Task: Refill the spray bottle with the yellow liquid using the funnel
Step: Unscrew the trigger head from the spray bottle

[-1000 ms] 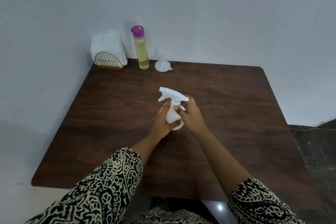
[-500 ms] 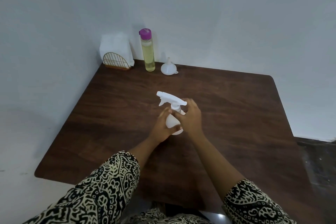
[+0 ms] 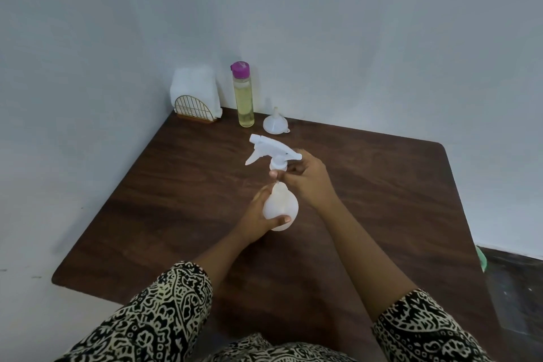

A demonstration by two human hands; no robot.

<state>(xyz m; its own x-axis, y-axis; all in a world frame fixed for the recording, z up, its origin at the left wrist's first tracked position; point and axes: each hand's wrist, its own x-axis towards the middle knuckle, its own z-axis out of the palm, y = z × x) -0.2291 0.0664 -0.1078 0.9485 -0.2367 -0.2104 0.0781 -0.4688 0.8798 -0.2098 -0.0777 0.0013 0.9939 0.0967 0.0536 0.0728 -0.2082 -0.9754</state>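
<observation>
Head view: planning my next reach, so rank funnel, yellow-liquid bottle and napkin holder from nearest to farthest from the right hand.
1. Funnel, just beyond the right hand, at the back of the table.
2. Yellow-liquid bottle, left of the funnel.
3. Napkin holder, far-left corner.

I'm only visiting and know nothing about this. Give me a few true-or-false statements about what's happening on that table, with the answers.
1. The spray head is off the neck of the white bottle. True.
2. The left hand is empty. False: it holds the white bottle.
3. The yellow liquid bottle has its purple cap on. True.
4. The funnel sits in the white bottle's neck. False: it stands wide end down on the table, beside the yellow liquid bottle.
5. The right hand holds the spray head. True.
</observation>
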